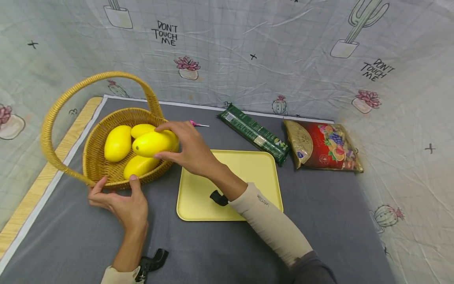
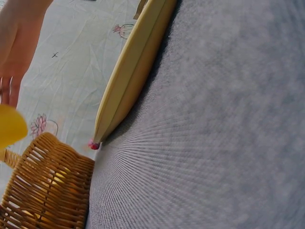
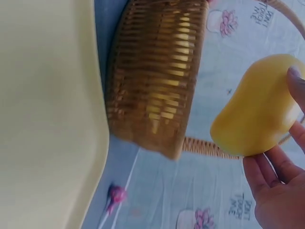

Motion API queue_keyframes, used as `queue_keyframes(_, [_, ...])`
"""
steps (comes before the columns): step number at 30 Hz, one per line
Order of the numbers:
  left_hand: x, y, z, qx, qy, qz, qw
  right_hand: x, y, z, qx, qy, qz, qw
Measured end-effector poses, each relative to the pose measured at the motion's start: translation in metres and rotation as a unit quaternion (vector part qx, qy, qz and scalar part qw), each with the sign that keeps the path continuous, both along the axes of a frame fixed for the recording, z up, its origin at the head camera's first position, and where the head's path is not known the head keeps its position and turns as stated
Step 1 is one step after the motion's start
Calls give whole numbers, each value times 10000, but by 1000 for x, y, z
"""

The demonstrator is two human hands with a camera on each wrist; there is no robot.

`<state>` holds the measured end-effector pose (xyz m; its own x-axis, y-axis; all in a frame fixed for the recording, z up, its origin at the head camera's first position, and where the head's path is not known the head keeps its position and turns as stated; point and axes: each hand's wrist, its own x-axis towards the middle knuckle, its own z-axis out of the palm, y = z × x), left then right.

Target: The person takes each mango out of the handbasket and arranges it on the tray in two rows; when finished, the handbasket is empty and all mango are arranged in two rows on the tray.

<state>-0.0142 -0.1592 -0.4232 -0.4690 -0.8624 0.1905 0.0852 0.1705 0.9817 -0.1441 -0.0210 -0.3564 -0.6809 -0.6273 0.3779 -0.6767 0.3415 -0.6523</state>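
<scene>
A wicker basket [image 1: 93, 138] with a tall arched handle stands at the left, with several yellow mangoes [image 1: 118, 144] in it. My right hand [image 1: 193, 150] holds another mango [image 1: 150, 144] between thumb and fingertips, over the basket's right side. In the right wrist view this mango [image 3: 259, 107] is up above the rim, clear of the basket wall [image 3: 152, 71]. My left hand [image 1: 122, 207] grips the near rim of the basket, its thumb and a finger spread along the edge. The left wrist view shows the basket's woven side [image 2: 50, 186], but not the left hand's fingers.
A pale yellow tray [image 1: 230, 215] lies right of the basket, under my right forearm. Behind it are a pink-headed lollipop [image 1: 193, 123] and a long green packet [image 1: 253, 132]. A red and gold bag [image 1: 322, 146] lies farther right. A printed cloth hangs behind the table.
</scene>
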Motion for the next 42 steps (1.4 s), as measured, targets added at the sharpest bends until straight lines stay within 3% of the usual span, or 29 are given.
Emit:
queue_keyframes(10, [0, -1, 2, -30, 35, 49, 10000, -2, 42, -6, -116, 34, -456, 9989])
queue_keyframes(21, [1, -1, 1, 5, -27, 95, 10000, -8, 75, -27, 226, -186, -841, 9960])
queue_keyframes(32, [0, -3, -2, 3, -46, 62, 10000, -16, 83, -50, 764, -753, -1009, 9891])
queue_keyframes(42, [-1, -3, -4, 27, -46, -22, 10000, -19, 77, -59, 1334, -1088, -1120, 9787])
